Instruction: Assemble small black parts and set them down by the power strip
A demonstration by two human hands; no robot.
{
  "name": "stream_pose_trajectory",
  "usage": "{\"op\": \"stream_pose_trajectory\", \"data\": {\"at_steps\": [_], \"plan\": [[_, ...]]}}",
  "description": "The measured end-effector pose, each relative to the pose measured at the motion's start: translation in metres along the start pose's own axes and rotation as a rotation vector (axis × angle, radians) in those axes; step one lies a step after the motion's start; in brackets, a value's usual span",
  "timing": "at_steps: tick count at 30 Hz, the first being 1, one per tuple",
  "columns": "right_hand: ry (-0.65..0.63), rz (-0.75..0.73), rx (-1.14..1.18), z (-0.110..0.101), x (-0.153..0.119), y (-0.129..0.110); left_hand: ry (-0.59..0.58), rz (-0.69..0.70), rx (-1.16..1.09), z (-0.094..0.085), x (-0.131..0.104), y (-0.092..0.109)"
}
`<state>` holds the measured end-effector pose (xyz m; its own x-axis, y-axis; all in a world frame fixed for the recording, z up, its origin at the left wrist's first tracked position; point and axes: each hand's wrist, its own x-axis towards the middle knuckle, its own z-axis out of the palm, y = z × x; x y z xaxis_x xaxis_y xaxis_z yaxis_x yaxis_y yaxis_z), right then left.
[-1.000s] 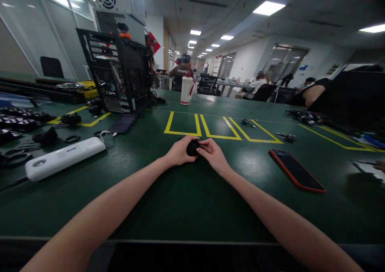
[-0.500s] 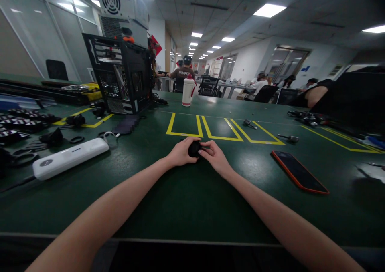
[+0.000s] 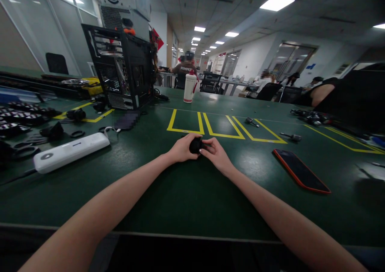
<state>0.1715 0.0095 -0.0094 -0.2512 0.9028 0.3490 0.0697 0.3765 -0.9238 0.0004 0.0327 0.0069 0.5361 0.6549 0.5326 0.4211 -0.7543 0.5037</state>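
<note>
My left hand [image 3: 183, 148] curls around a small black rounded part [image 3: 195, 145], whose exact kind I cannot make out. From the other side, the thumb and fingers of my right hand [image 3: 215, 153] pinch at the part's right edge. Both hands are close together over the green table [image 3: 192, 200], just below the yellow tape rectangles [image 3: 185, 131]. My fingers cover much of the part's outline.
An orange-edged phone [image 3: 301, 171] lies to the right, with small dark metal-ended tools [image 3: 291, 137] beyond it. On the left are a white power strip [image 3: 72, 152], black parts [image 3: 51, 131] and an open computer case [image 3: 120, 69]. A white bottle [image 3: 190, 88] stands farther back.
The view has shifted slightly. Both hands keep about the same place on the black part, with the right fingers moved only a little at its edge.
</note>
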Motion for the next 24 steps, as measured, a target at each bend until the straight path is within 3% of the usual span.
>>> {"op": "stream_pose_trajectory", "data": {"at_steps": [6,13,24], "plan": [[0.051,-0.041,-0.059,0.0004,0.0037,-0.0006,0.009,0.011,0.003,0.0001,0.0000,-0.0004],[-0.016,-0.012,-0.044,-0.0019,0.0011,-0.0020,-0.011,0.005,0.016,-0.0026,-0.0008,0.0020],[0.039,-0.013,-0.024,-0.0007,0.0033,0.0003,-0.011,-0.001,0.019,0.0003,0.0004,-0.0021]]}}
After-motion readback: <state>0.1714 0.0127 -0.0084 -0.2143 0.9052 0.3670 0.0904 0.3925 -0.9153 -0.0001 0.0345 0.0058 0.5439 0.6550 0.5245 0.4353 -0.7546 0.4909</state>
